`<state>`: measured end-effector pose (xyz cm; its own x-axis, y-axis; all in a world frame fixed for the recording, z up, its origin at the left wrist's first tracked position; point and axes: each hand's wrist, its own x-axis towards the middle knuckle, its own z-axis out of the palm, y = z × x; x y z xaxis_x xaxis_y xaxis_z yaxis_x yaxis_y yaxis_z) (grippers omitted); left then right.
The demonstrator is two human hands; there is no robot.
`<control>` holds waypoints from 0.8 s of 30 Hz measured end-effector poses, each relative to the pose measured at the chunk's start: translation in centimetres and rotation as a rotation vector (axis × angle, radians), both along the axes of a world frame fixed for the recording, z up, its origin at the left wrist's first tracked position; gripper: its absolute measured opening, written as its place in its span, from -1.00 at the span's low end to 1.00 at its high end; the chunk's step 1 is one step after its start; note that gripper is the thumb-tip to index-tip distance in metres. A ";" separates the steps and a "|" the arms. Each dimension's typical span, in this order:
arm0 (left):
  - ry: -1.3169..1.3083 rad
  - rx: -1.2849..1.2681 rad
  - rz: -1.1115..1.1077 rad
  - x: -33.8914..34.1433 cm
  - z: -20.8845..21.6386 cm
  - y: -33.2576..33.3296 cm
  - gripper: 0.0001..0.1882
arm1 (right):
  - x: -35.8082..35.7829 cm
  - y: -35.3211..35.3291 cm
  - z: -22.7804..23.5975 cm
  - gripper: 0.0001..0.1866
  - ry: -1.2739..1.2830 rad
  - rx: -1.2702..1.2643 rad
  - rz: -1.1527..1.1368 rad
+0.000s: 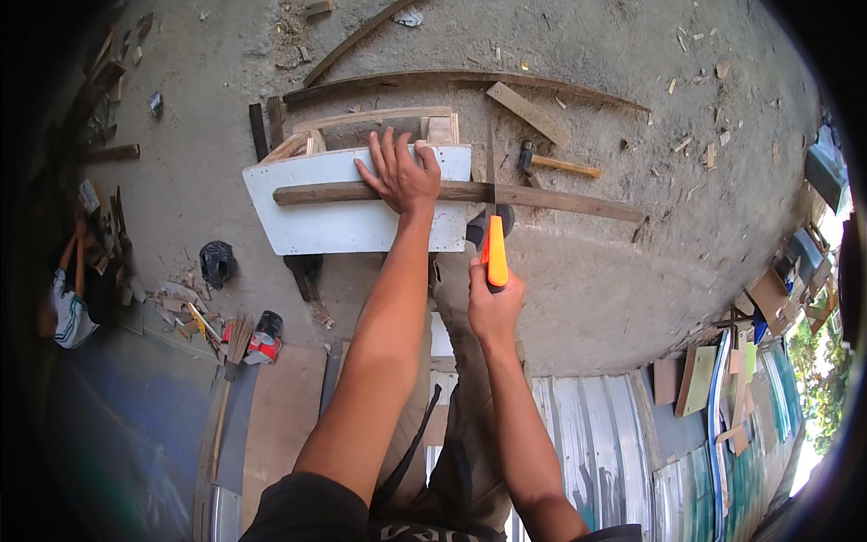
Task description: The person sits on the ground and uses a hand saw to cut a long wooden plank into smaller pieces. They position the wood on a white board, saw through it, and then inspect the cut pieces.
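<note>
A white-topped low wooden bench (pixel 339 230) stands on the ground in front of me. Across its top lies a long brown wood strip (pixel 569 201), sticking out past the right edge. My left hand (pixel 404 172) lies flat over the strip, fingers spread towards the bench's far side. In my right hand (pixel 497 307) is a handsaw (pixel 496 253) with a yellow-orange handle, its thin blade pointing away from me. The blade crosses the strip just right of the bench top; how deep any cut goes cannot be made out.
A hammer (pixel 564 166) and a short plank (pixel 528 115) lie right of the bench, with a long curved-looking strip (pixel 452 78) beyond. Scrap wood, a black bag (pixel 217 264) and a can (pixel 265 339) are at left. Another person (pixel 74 303) is at far left.
</note>
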<state>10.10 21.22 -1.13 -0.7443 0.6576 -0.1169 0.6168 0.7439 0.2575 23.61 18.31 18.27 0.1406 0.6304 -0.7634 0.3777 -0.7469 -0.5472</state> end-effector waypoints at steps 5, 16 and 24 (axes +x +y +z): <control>-0.004 -0.052 0.041 0.1 0.1 0.2 -0.75 | 0.7 1.0 1.8 -0.67 -0.023 -0.118 -0.014; 0.008 -0.069 0.027 -0.3 0.5 0.5 -0.77 | 1.6 0.8 2.8 -0.73 -0.083 -0.153 -0.005; -0.017 -0.020 0.034 -0.2 0.0 0.2 -0.75 | 1.5 -1.8 5.8 -0.69 -0.092 -0.029 0.114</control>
<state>9.92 21.41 -1.13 -0.7638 0.6295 -0.1427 0.5869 0.7693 0.2523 25.09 16.47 24.05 0.1394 0.6245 -0.7685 0.5084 -0.7111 -0.4857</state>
